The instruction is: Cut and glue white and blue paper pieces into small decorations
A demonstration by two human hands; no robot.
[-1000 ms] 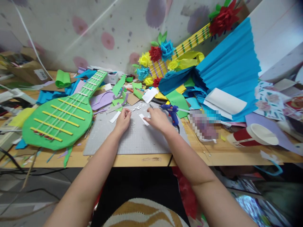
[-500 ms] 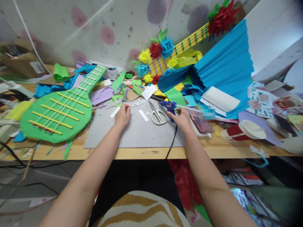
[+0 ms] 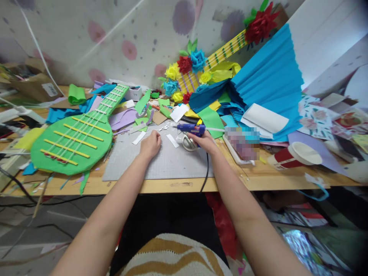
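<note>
My right hand (image 3: 204, 141) is wrapped round the handle of a blue hot glue gun (image 3: 191, 128), held over the grey cutting mat (image 3: 172, 166). Its nozzle points left, towards my other hand, and a pale glue stick (image 3: 216, 130) sticks out behind. Closed in a pinch, my left hand (image 3: 150, 145) is above the mat; whatever its fingertips hold is hidden. Several thin white sticks (image 3: 164, 128) lie just beyond it, with white paper strips (image 3: 172, 140) (image 3: 139, 138) on either side. Scissors (image 3: 189, 145) lie partly covered by the glue gun and my right hand.
A green paper lute (image 3: 71, 142) lies at the left. Behind the mat are paper scraps (image 3: 123, 118) and a yellow flowered instrument (image 3: 189, 81). At the right are blue crepe paper (image 3: 270, 80), a phone-like object (image 3: 241, 147) and a paper cup (image 3: 287, 157). A black cord (image 3: 207, 172) crosses the front edge.
My right hand has lifted the glue gun and brought it left, over the scissors, towards my left hand. My left hand has shifted slightly and stays closed.
</note>
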